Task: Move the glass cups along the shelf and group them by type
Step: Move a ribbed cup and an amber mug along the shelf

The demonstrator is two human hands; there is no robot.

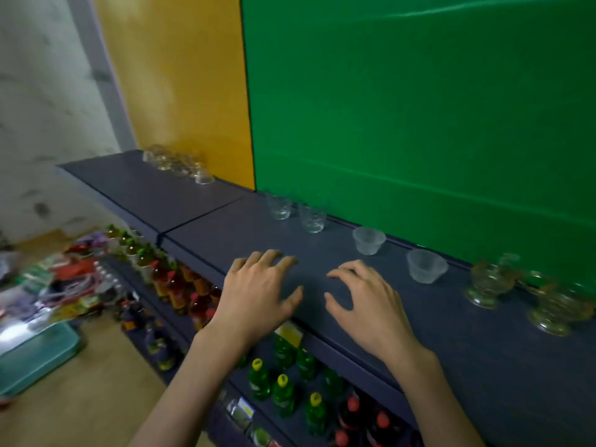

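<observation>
Both my hands hover over the front part of the dark blue shelf point(200, 201), palms down, fingers spread and loosely bent, holding nothing; my left hand point(258, 291) sits just left of my right hand point(364, 301), and neither touches a cup.

The cups stand in a row along the back edge of the shelf, against the green backdrop point(419, 108), and the row runs from far left to near right; that line is the axis I have to work along. The nearest pieces lie ahead and to the right, so my right hand is the closer one; the frosted cup point(426, 266) is just beyond its fingertips, and a second frosted cup point(368, 240) stands a little further left along the wall. Past that, two clear tumblers point(296, 209) stand side by side, nearer my left hand's line of reach. Far left, before the yellow panel point(180, 91), a cluster of small clear glasses point(177, 162) is already bunched together. At the right edge stand footed glass cups point(490, 282) with an amber-green tint, blurred and close together.

The frosted pair look squat, wide-mouthed and light; I judge the right hand should take the nearer one first.
</observation>
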